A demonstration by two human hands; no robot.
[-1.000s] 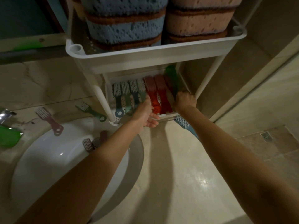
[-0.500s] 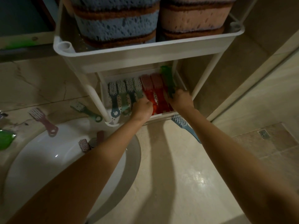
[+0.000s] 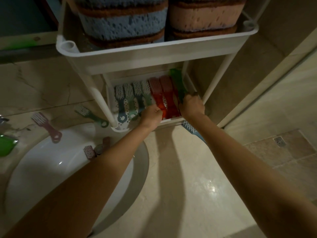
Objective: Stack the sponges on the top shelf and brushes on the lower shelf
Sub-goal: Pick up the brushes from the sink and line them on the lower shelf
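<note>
The left grip (image 3: 152,115) has curled round the red brush (image 3: 157,93); the right grip (image 3: 192,105) beside it clasps the green brush (image 3: 177,83).

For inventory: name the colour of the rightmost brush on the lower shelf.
Green plastic brush, head view.

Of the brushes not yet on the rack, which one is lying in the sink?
The small pink brush inside the white sink. The larger pink brush, the green brush and the blue brush lie on the counter.
</note>
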